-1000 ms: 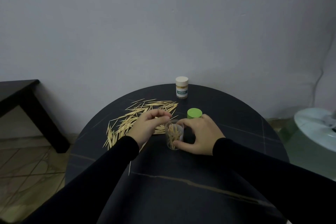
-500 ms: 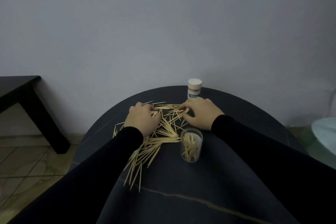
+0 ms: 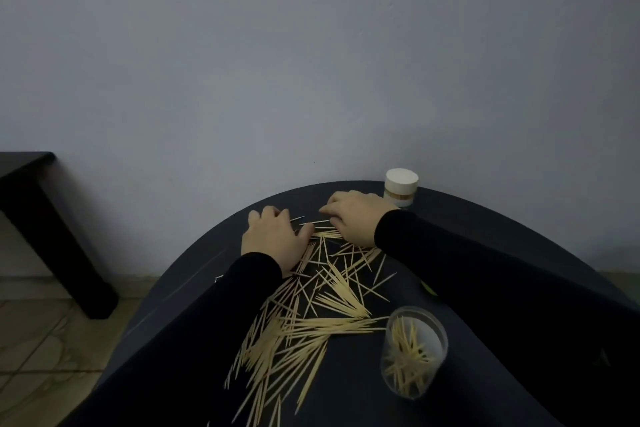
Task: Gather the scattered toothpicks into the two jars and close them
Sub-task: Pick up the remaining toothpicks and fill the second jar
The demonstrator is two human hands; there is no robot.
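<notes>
one head cam, looks fwd & down, close over round table (image 3: pixel 485 229), wall behind.

Both arms are covered by long black sleeves of plain, matte fabric, the left black sleeve (image 3: pixel 207 315) and the right black sleeve (image 3: pixel 485 274) each ending in a close-fitting cuff at the wrist. No logo, stripe or seam shows in the dim light. The bare left hand (image 3: pixel 273 241) and bare right hand (image 3: pixel 356 218) wear no gloves, and no rings or watch are visible

Pale yellow toothpicks (image 3: pixel 311 319) on black table (image 3: pixel 346 402); black sleeves (image 3: pixel 485 274), white-lidded jar (image 3: pixel 401 186).
</notes>
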